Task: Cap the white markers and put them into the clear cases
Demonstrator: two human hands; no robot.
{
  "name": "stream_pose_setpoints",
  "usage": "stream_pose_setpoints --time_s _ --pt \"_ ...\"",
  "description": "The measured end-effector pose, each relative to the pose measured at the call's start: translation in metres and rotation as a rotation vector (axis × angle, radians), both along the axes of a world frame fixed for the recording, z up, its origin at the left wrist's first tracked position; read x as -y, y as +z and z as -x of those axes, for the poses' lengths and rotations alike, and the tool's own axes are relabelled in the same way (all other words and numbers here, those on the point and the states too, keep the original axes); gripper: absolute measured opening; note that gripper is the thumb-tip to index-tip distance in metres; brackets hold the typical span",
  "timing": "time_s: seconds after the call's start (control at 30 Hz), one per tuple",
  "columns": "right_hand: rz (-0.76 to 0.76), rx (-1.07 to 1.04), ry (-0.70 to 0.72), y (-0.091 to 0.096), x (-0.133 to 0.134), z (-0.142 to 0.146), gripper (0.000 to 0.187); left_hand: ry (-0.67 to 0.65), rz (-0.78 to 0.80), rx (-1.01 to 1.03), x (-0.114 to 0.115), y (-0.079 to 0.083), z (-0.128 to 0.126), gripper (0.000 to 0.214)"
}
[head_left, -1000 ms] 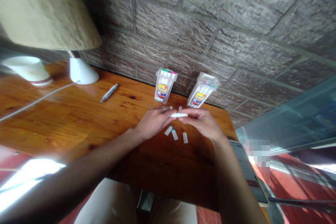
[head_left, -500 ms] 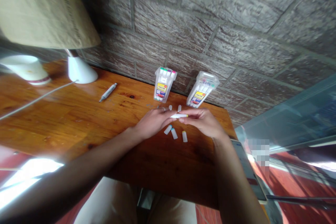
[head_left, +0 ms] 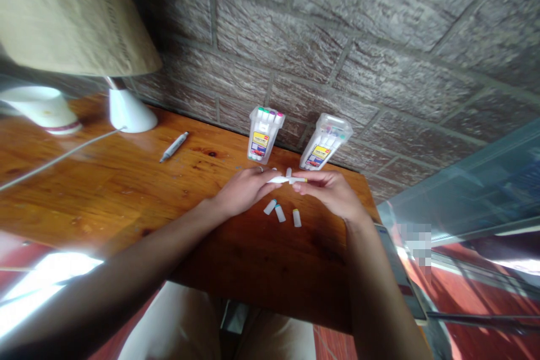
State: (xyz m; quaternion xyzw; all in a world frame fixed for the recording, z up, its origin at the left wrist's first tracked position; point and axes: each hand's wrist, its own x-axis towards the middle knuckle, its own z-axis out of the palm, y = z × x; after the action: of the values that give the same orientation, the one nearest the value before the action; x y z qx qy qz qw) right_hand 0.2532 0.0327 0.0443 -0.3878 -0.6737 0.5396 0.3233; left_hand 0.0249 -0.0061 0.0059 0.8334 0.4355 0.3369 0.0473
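Note:
Over the wooden table, my left hand [head_left: 243, 191] grips a white marker [head_left: 277, 179] that points to the right. My right hand [head_left: 335, 196] pinches a white marker cap [head_left: 298, 180] with a yellow end, right at the marker's tapered tip. Below the hands lie a blue-ended cap [head_left: 270, 206], a second blue-ended cap [head_left: 280, 213] and a yellow-ended cap [head_left: 297, 218]. Just behind my fingers another pale cap [head_left: 289, 171] shows, with one more partly hidden beside it.
Two clear marker cases, a left one [head_left: 265, 135] and a right one [head_left: 324, 143], stand against the stone wall [head_left: 253, 28]. Leftward are a grey marker [head_left: 174, 147], a lamp [head_left: 130, 109], its cord and a paper cup [head_left: 46, 109]. A tablet [head_left: 400, 270] lies at the right edge.
The yellow-ended cap has slid right off the marker's end, baring the tapered tip. My right hand has shifted slightly right, while the left stays nearly in place.

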Motion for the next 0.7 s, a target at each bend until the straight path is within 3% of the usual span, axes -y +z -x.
stream_pose_setpoints --time_s 0.7 --pt "-0.04 0.032 0.124 0.0011 0.004 0.006 0.035 -0.049 0.183 -0.078 0.0042 0.0022 -0.0044 0.027"
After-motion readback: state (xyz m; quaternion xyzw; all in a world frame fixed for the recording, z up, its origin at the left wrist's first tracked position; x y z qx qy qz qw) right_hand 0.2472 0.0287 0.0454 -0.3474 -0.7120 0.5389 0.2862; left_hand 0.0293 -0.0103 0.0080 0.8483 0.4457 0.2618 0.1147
